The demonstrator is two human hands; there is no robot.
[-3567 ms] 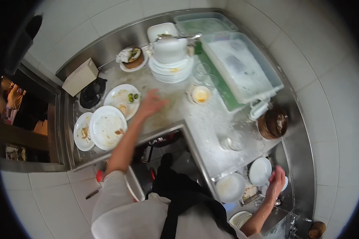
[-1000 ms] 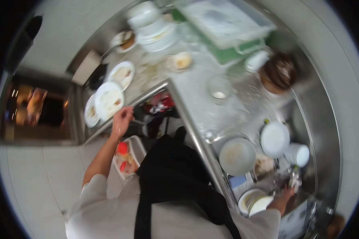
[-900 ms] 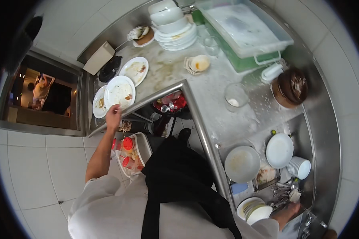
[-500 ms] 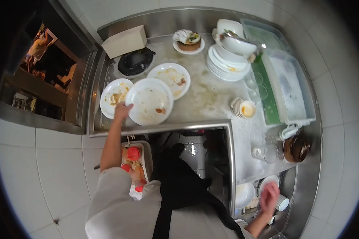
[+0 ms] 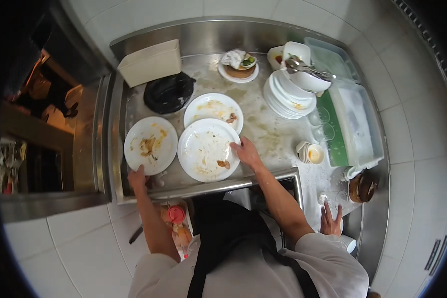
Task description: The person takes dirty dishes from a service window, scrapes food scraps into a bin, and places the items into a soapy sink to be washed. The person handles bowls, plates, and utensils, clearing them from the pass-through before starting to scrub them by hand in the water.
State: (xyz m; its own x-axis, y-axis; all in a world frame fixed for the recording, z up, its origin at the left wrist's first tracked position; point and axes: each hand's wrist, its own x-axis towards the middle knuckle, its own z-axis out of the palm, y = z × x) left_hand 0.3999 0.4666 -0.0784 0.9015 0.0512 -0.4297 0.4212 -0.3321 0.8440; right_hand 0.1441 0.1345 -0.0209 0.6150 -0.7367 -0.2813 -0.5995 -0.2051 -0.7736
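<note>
Plate at left [image 5: 150,145] lay just beyond left hand [image 5: 138,180], which gripped near rim; top plate [image 5: 208,150] lay left of right hand [image 5: 247,152], which gripped right rim.

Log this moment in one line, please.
left hand: gripping left plate | right hand: gripping front plate, overlapping rear plate | plates: food-smeared

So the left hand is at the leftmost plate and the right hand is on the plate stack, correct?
No: in the head view, the right hand is touching the middle front plate. The left hand is at the leftmost plate, as you said.
</note>
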